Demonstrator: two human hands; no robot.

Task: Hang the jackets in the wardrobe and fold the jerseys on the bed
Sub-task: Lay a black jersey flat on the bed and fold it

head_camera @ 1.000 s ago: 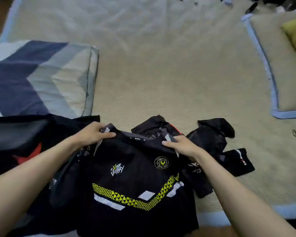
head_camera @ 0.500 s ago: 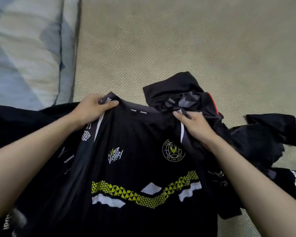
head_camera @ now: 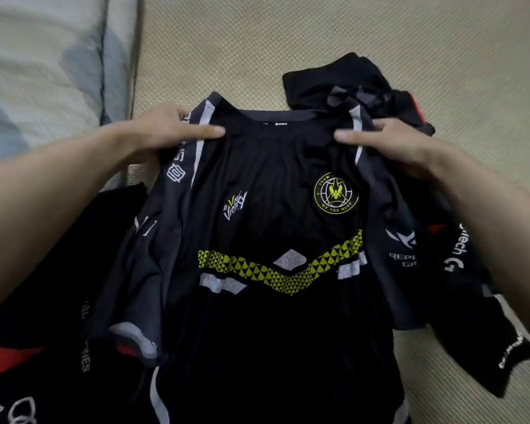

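Note:
A black jersey with a yellow chevron band and a round yellow crest faces me, front side up, held above the bed. My left hand pinches its left shoulder by the collar, thumb on top. At the other shoulder my right hand pinches the cloth the same way. Both sleeves hang down at the sides. A second black garment with grey and red parts lies crumpled behind the collar.
The bed is covered by a beige woven mat. A folded grey and blue blanket lies at the left. More black clothing with red patches lies at the lower left, and a black sleeve at the lower right.
The view has dropped and closed in on the jersey. Both hands have lifted the shoulders and drawn them apart, so the jersey front is spread wider.

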